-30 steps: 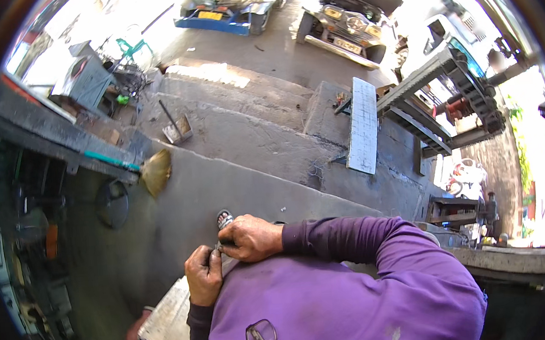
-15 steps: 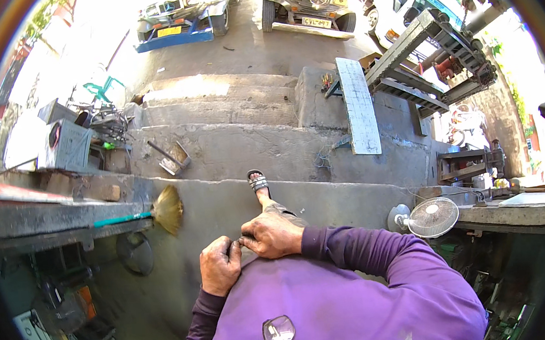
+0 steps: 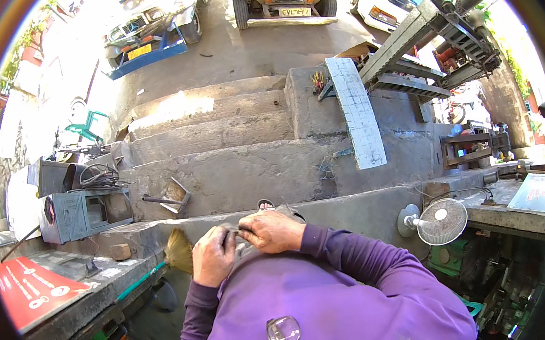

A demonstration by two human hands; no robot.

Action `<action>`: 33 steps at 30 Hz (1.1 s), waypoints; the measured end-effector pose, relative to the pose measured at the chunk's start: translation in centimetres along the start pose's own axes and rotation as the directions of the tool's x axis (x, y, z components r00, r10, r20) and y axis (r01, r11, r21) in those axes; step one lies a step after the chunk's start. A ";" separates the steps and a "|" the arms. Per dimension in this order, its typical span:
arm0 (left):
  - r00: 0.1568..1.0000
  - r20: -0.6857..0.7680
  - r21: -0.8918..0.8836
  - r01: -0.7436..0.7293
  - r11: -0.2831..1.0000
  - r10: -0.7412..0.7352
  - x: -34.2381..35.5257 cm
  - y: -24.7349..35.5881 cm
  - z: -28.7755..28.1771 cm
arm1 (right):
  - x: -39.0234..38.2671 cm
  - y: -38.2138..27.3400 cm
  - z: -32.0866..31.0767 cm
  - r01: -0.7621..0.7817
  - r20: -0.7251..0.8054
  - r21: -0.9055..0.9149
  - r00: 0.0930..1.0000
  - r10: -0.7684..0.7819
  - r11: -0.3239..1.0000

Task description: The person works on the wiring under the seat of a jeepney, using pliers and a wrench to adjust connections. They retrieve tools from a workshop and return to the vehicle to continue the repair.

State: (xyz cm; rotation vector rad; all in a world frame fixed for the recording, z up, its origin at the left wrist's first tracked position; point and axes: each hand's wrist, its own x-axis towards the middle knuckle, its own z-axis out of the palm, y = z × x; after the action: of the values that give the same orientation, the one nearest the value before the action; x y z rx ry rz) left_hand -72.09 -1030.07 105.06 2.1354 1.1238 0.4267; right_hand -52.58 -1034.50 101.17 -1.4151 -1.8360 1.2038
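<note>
My left hand (image 3: 212, 259) and my right hand (image 3: 270, 233) are close together at my waist, below the middle of the view. Both have fingers curled and pinched on something small and greyish that I cannot make out, partly hidden by the fingers. My purple shirt (image 3: 313, 300) fills the lower middle, with eyeglasses (image 3: 284, 335) hanging on it. My sandalled foot (image 3: 265, 206) shows just beyond the hands.
Concrete steps (image 3: 212, 127) lie ahead, with vehicles (image 3: 283, 5) beyond. A white plank (image 3: 353, 110) and steel frame (image 3: 396, 47) stand right, near a fan (image 3: 442, 221). Metal cabinets (image 3: 83, 215), a red sign (image 3: 34, 291) and a broom (image 3: 178, 252) are left; a dustpan (image 3: 172, 196) lies ahead.
The view has swung round and risen toward the steps and vehicles; more of the fan and red sign shows. My hands stay pinched together at my waist, and less of my foot is visible.
</note>
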 end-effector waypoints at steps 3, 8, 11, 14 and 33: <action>0.999 0.050 0.013 -0.002 1.000 0.002 5.4 0.5 1.0 | 1.2 1.2 -2.7 -0.145 -0.126 -0.125 0.983 0.130 0.981; 0.977 0.175 0.020 -0.129 0.991 0.123 15.1 -2.4 4.3 | 5.2 6.2 -6.3 -0.292 -0.318 -0.038 0.910 0.266 0.956; 0.952 0.264 0.086 -0.181 0.980 0.153 21.4 -6.5 7.0 | 9.1 11.3 -8.0 -0.331 -0.367 -0.012 0.879 0.304 0.944; 0.954 0.197 0.121 -0.252 0.960 0.225 28.9 -12.0 10.0 | 15.6 18.2 -9.1 -0.310 -0.450 -0.030 0.853 0.264 0.950; 0.760 0.546 -0.099 -0.358 0.929 0.351 79.6 -27.7 22.0 | 45.1 55.8 -32.3 -0.116 -0.522 -0.104 0.852 0.045 0.988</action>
State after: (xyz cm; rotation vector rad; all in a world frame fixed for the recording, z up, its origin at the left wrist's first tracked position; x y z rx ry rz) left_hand -30.55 -963.02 68.10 2.2692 0.3850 -0.0569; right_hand -13.76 -978.16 62.28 -1.7031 -1.5020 0.6449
